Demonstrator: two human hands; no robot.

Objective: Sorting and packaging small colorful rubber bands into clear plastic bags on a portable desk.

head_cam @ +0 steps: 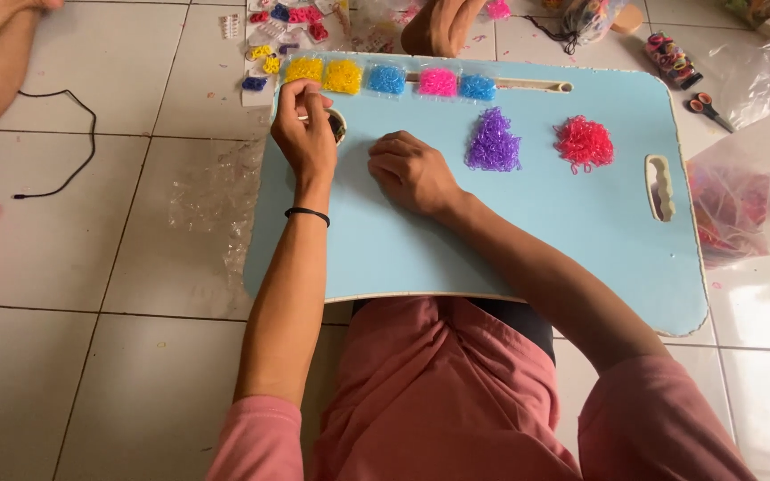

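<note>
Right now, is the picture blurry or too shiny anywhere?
In the head view, the blue lap tray and both hands, left hand and right hand, look sharp under soft, even light; only faint shadows sit beside them. The clear plastic bag shows pale glare, and the edges of the picture bend slightly.

Colours on the light blue tray (pixel 492 232)
Bands: purple pile (pixel 493 142), red pile (pixel 585 142); top row yellow (pixel 342 77), blue (pixel 387 79), pink (pixel 438 83). Wristband (pixel 307 214) black.

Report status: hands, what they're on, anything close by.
Left hand pinched at the cup hole of the blue tray. Right hand fisted, resting on tray, apparently empty. Purple pile close beside right hand, apart.
</note>
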